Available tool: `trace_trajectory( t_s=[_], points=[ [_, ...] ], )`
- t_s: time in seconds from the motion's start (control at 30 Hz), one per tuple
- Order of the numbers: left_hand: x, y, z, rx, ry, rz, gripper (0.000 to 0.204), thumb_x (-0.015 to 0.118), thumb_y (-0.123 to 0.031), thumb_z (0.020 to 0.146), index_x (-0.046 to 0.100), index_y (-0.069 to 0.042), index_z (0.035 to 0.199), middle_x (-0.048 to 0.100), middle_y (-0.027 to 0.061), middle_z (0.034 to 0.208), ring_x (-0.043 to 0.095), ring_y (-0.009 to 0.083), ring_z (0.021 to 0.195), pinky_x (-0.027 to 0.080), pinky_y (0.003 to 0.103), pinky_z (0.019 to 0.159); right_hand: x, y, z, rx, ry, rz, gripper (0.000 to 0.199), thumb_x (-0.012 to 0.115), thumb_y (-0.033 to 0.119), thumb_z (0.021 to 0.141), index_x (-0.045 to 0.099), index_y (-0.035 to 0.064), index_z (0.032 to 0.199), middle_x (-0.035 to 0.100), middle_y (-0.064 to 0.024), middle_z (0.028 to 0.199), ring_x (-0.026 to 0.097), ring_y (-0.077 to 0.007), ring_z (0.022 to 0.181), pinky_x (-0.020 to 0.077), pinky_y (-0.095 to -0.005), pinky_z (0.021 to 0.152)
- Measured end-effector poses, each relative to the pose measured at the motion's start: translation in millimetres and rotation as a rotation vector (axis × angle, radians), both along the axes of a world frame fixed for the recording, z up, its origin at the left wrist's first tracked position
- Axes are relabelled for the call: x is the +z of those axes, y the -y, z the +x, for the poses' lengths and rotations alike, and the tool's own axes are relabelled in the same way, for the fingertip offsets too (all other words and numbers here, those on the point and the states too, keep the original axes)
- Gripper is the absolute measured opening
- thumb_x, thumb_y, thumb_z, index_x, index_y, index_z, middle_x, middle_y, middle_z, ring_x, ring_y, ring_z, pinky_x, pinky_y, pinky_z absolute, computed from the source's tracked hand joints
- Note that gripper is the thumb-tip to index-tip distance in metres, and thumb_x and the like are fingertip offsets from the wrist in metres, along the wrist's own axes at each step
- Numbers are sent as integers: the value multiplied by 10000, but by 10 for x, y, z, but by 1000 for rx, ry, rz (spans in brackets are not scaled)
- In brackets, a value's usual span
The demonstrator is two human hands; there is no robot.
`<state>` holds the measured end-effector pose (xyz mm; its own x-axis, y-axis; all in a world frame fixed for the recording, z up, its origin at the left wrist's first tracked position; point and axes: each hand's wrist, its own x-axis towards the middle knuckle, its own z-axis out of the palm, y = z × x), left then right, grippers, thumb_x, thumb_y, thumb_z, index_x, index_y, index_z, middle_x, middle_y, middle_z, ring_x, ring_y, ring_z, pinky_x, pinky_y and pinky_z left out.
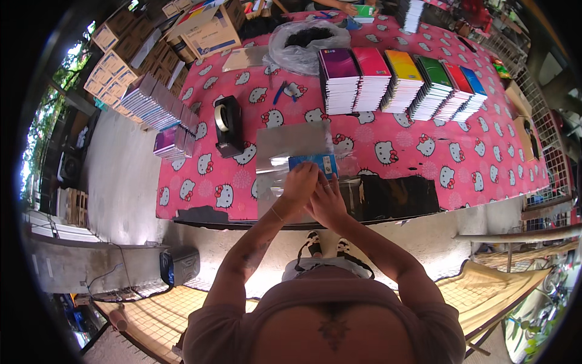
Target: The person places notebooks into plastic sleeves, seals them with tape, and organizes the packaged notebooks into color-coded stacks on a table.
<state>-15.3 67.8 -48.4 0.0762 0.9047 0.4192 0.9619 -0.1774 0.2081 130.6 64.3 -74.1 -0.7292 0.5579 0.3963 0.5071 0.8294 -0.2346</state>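
Observation:
A blue notebook (328,165) lies at the table's near edge, on a sheet of clear shiny plastic (271,173). My left hand (303,182) is closed at the notebook's lower edge, its fingers bent downward. Right beside it, touching, my right hand (327,197) has its fingers curled against the same edge. The two hands cover the lower part of the notebook, and the fingertips are partly hidden. Left of the plastic stands a black tape dispenser (229,128) with a roll of tape in it.
Stacks of purple, pink, yellow, green, red and blue notebooks (388,82) stand at the back right. Wrapped notebook stacks (159,109) and cartons (209,30) are on the left. Behind are blue pliers (280,92) and a plastic bag (277,48). Another person's hand (348,8) shows at the far edge.

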Motion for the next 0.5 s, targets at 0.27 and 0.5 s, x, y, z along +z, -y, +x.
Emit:
trace_trajectory(
  t_s=[0.27, 0.5],
  points=[
    [330, 59, 109, -17, 278, -251, 266, 619, -87, 809, 611, 17, 1055, 641, 208, 1091, 640, 369, 1034, 555, 423, 842, -85, -301, 95, 12, -435, -531, 678, 616, 141, 843, 344, 28, 1453, 429, -236, 1371, 377, -396, 1350, 301, -589, 1098],
    [-146, 123, 57, -18, 52, -8, 432, 605, -99, 831, 576, 77, 1225, 610, 276, 1217, 566, 420, 1204, 460, 468, 1045, 327, -516, 203, 26, 107, 283, 486, 695, 208, 796, 597, 42, 1242, 548, -114, 1200, 510, -251, 1196, 353, -448, 1056]
  ],
)
